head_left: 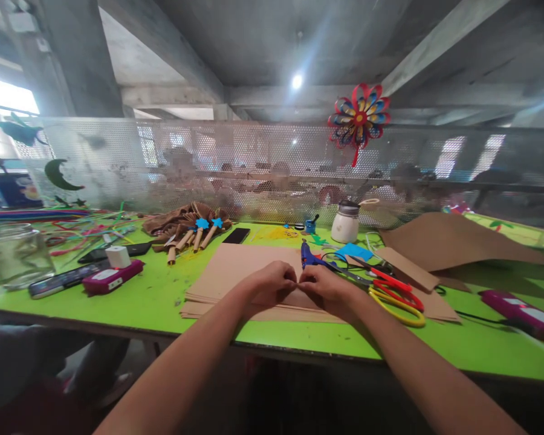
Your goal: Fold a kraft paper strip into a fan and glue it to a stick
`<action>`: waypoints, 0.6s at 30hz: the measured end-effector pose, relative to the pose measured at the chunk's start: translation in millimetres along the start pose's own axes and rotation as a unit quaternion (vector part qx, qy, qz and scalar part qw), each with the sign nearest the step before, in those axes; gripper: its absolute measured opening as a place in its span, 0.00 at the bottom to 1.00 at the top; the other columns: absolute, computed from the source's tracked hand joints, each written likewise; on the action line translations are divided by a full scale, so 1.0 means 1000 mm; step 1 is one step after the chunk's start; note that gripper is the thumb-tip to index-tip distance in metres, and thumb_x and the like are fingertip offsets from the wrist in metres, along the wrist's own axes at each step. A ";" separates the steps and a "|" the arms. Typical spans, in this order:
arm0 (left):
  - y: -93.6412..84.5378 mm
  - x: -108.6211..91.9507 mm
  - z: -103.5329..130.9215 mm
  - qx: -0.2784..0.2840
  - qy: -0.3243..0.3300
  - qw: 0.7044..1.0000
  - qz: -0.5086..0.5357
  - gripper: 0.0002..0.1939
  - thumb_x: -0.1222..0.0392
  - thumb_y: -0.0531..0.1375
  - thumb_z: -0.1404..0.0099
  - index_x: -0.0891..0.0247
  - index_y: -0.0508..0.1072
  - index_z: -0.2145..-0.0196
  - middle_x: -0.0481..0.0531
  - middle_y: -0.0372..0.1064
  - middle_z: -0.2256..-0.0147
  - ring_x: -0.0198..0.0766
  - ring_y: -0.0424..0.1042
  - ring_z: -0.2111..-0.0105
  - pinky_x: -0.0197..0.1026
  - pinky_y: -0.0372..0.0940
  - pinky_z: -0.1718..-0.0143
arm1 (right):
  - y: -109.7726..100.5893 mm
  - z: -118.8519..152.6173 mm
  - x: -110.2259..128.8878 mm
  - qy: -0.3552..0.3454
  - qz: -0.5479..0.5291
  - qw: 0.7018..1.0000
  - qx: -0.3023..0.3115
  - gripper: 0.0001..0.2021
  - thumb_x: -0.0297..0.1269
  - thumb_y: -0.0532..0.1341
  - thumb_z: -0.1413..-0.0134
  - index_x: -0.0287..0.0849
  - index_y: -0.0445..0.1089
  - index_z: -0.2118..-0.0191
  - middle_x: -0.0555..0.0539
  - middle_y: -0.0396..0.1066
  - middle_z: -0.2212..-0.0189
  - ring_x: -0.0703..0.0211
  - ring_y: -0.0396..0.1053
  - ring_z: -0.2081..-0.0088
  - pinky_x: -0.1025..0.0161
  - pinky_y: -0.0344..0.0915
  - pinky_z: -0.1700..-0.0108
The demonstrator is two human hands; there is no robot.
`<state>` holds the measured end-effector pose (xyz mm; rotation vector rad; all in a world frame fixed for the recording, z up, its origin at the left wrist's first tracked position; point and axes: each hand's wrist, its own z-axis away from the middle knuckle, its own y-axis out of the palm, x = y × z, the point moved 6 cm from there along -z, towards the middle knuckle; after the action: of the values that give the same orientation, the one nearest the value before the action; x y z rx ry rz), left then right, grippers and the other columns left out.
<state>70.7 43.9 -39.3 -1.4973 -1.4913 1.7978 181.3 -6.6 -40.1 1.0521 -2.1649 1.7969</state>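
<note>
My left hand and my right hand meet over a stack of brown paper sheets. The fingers of both are closed, with thumbs and fingertips pinched close together. Whatever lies between the fingertips is hidden or too small to name. Just beyond my right hand is a blue glue gun. Scissors with red handles and scissors with yellow handles lie to the right of that hand, near its wrist.
Rolled brown paper pieces with blue shapes lie back left, beside a black phone. A glass jar and purple power strip stand left. A white bottle stands behind; a large brown sheet lies right. Perforated screen behind.
</note>
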 end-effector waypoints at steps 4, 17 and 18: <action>0.001 0.001 -0.004 -0.008 0.004 1.000 -0.015 0.12 0.57 0.55 0.44 0.66 0.74 0.66 0.51 0.71 0.70 0.33 0.65 0.72 0.32 0.58 0.71 | -0.001 -0.001 -0.002 -0.007 0.007 1.000 -0.004 0.08 0.35 0.61 0.52 0.37 0.74 0.69 0.47 0.70 0.73 0.61 0.65 0.71 0.67 0.59 0.69; -0.001 -0.018 0.002 -0.040 0.060 0.988 -0.139 0.09 0.59 0.55 0.44 0.63 0.74 0.70 0.50 0.70 0.72 0.34 0.65 0.73 0.34 0.56 0.71 | -0.001 0.002 0.003 -0.030 0.067 0.997 -0.031 0.05 0.31 0.61 0.52 0.37 0.73 0.73 0.49 0.68 0.74 0.65 0.62 0.73 0.69 0.55 0.72; -0.001 -0.020 0.002 -0.043 0.067 0.985 -0.155 0.09 0.59 0.55 0.44 0.63 0.74 0.70 0.50 0.70 0.72 0.34 0.65 0.73 0.34 0.56 0.72 | -0.001 0.003 0.006 -0.033 0.073 0.996 -0.032 0.05 0.30 0.60 0.52 0.38 0.73 0.73 0.48 0.68 0.73 0.65 0.62 0.73 0.69 0.55 0.71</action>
<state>75.6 27.3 -29.0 -1.3093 -1.6467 1.4422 178.5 -11.6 -37.0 0.9768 -2.3792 1.7608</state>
